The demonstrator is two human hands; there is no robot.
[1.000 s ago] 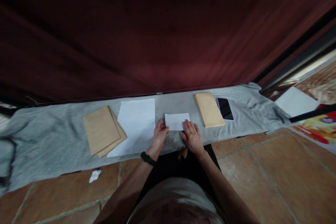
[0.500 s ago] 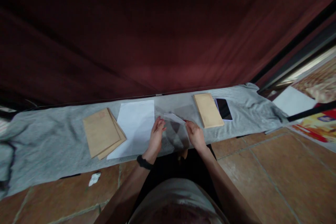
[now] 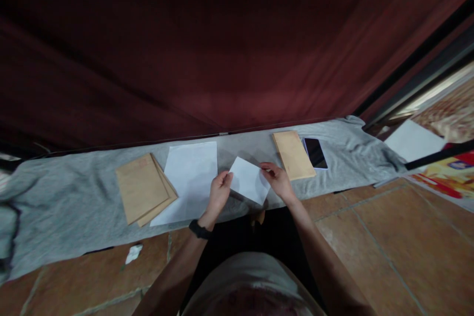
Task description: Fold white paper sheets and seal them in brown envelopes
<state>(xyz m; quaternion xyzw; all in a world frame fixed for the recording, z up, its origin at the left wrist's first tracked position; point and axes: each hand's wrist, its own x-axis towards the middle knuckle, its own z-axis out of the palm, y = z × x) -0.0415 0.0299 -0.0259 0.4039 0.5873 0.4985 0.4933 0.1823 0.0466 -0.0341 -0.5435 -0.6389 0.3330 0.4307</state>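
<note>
White paper (image 3: 248,180) swung from near edge-on to broad face up since the earlier head frame. Head view: it's tilted, over the desk (image 3: 81,197) toward the near edge. Left hand (image 3: 219,191) nearly closed, pinching its left side; right hand (image 3: 278,181) half-curled, fingers gripping the right side. Probably light, bendy, easily creased; best held by opposite edges. Looks plain, four-cornered, no marks visible.

Small paper (image 3: 249,180), larger sheet (image 3: 193,170): white. Left envelopes (image 3: 141,187), right envelopes (image 3: 294,154): tan. Cloth (image 3: 74,197) mottled grey. Curtain (image 3: 237,59) dark maroon. Phone (image 3: 315,153) black, lilac-edged. Floor tiles (image 3: 344,261) orange-brown.
</note>
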